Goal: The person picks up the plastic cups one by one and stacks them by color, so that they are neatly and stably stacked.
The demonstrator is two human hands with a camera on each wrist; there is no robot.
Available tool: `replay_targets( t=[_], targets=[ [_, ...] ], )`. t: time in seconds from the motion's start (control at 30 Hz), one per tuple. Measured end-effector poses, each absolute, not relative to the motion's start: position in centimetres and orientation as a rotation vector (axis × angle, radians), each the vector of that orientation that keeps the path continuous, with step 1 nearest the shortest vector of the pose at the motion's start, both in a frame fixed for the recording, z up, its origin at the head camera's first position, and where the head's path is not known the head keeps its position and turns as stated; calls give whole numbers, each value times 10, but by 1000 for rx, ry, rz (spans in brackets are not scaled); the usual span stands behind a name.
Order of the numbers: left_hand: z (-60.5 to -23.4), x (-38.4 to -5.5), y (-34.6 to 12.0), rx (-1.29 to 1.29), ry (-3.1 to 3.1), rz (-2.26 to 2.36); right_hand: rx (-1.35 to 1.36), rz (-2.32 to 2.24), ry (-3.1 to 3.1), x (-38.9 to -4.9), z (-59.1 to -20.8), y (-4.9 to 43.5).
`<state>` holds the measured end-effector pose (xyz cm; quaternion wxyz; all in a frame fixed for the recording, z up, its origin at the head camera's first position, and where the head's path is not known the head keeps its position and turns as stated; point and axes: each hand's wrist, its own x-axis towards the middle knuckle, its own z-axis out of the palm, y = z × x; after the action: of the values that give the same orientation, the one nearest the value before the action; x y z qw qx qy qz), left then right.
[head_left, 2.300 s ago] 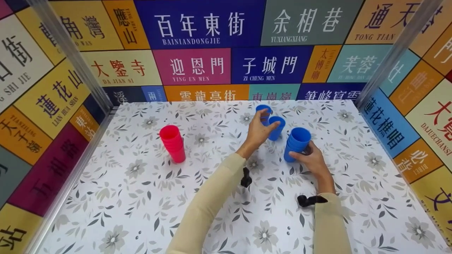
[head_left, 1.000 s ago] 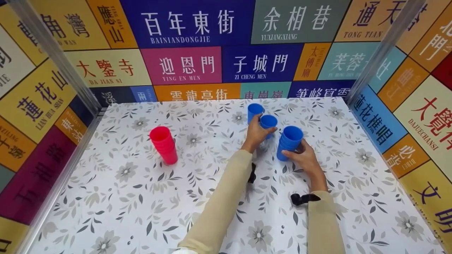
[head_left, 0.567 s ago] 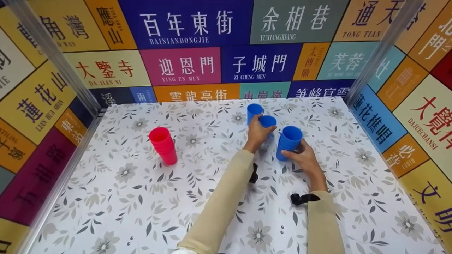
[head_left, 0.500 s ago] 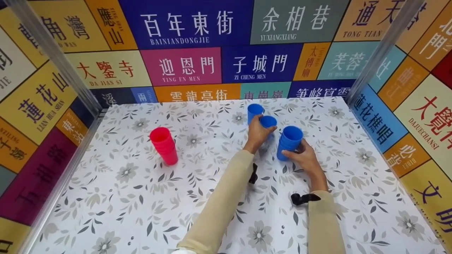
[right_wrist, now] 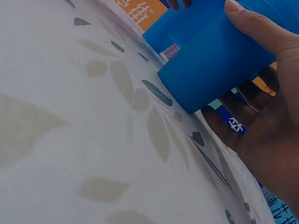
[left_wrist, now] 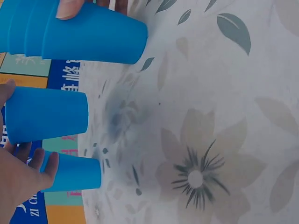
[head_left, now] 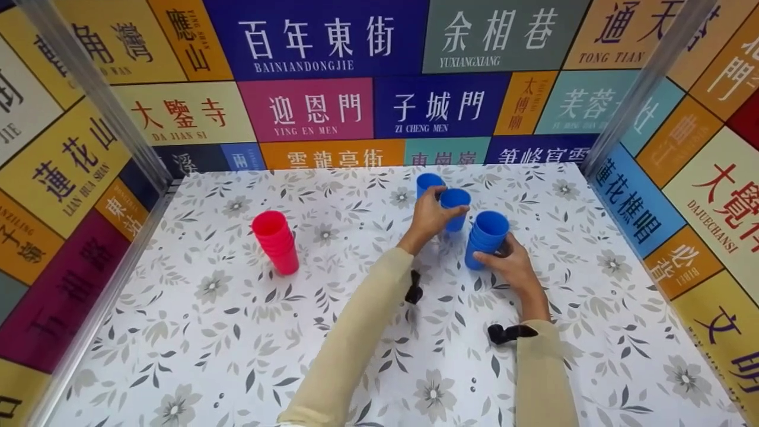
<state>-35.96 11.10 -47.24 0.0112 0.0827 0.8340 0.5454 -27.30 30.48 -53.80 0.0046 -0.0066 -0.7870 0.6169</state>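
My left hand [head_left: 428,216] pinches a single blue cup [head_left: 456,210] near its rim, between thumb and fingers. In the left wrist view this blue cup [left_wrist: 51,114] hangs a little above the table, with a shadow beneath its base. Just behind, another blue cup [head_left: 428,182] stands upright, partly hidden by my left fingers. My right hand [head_left: 514,267] grips a stack of blue cups [head_left: 486,240], thumb on the near side, fingers around the right. The bottom of the stack [right_wrist: 205,70] meets the tablecloth in the right wrist view.
A stack of red cups [head_left: 276,243] stands upright on the left of the table. White floral cloth [head_left: 237,344] covers the tabletop. Panels with large lettering [head_left: 320,41] wall in the back and both sides. Black straps with small devices [head_left: 504,334] sit at both wrists.
My left hand has raised the middle blue cup slightly off the table since half a second ago. Earlier it came down around that cup. The right hand and its stack stay in place.
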Motion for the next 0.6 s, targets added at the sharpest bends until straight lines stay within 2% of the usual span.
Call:
replay_targets(
  t=[0.6],
  targets=[
    [-419,-344,94,515,2567,1588,0,1943,-2462,-274,-542,306]
  ],
)
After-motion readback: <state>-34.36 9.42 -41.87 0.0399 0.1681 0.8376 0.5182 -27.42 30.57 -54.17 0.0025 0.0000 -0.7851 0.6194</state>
